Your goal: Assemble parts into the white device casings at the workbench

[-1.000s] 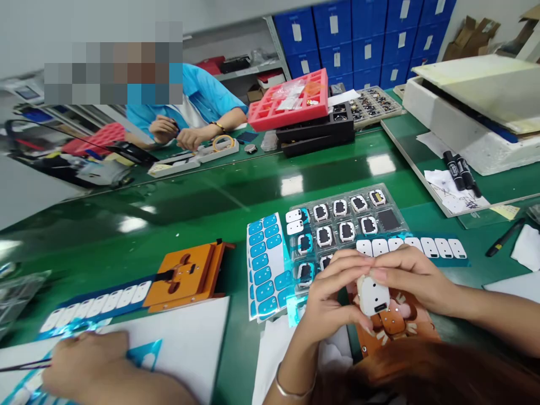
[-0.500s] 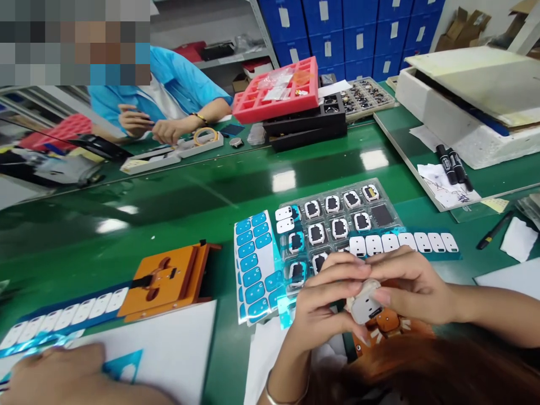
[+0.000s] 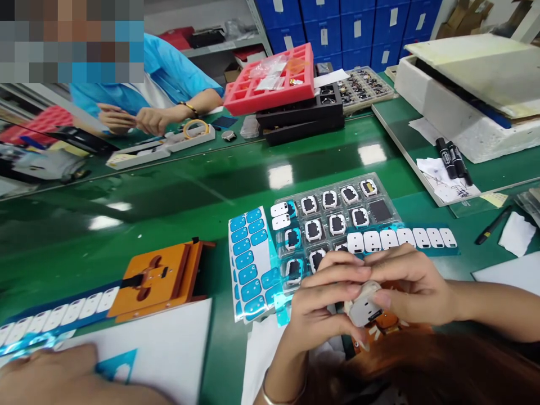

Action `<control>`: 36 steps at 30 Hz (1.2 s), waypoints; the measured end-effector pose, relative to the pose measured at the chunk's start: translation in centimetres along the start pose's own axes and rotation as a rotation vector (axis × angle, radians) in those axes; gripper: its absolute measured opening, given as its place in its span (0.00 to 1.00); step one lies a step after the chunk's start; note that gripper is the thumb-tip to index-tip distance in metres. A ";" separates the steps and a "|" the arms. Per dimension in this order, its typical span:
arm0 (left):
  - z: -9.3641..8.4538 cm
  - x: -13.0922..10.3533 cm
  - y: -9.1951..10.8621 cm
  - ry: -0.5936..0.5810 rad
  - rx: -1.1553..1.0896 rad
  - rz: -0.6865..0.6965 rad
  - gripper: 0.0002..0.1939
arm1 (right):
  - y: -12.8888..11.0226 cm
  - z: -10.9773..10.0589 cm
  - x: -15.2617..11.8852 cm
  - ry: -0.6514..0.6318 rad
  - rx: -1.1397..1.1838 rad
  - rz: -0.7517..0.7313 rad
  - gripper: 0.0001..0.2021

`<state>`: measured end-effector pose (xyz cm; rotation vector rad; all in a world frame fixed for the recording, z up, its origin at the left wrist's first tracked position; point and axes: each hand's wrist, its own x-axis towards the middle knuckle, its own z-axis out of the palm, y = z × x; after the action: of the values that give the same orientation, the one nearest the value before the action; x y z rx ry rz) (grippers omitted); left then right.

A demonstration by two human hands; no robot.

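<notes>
A small pale rounded-square part point(image 3: 365, 307) with two dark dots and a dark slot is held between both hands. My left hand point(image 3: 323, 301), bracelet at its wrist, curls its fingers around the left side. From the right, my right hand point(image 3: 407, 284) presses its thumb against the part's face. Partly hidden under my hands is an orange fixture point(image 3: 387, 320). Just beyond, a clear tray point(image 3: 390, 194) carries several white-framed parts, and a blue strip of white plates point(image 3: 388, 241) lies over its near right portion. A sheet of blue stickers point(image 3: 248, 259) lies left of the tray.
At lower left, a co-worker's hand point(image 3: 53, 368) rests near a white board point(image 3: 181, 343) and another orange fixture point(image 3: 158, 278). Across the bench, a person in blue works. A red foam tray point(image 3: 270, 84), foam box point(image 3: 464, 112) and markers point(image 3: 451, 160) stand farther back. Brown hair covers the lower right.
The view has shifted slightly, so the co-worker and back trays appear farther left and up. Both my hands keep their hold on the pale part, with little visible finger movement.
</notes>
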<state>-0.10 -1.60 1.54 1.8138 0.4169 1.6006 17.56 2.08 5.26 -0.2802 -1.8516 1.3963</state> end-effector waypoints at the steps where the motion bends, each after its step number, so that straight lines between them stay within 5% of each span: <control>1: 0.0 0.0 0.0 0.000 0.006 0.001 0.37 | 0.0 0.0 0.0 -0.003 0.000 0.000 0.14; 36: -0.2 0.0 0.0 -0.007 0.065 0.009 0.37 | 0.2 -0.1 0.0 -0.025 -0.071 -0.043 0.18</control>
<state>-0.27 -1.57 1.58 1.8717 0.4628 1.6030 17.57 2.29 5.09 -0.2580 -1.9196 1.3125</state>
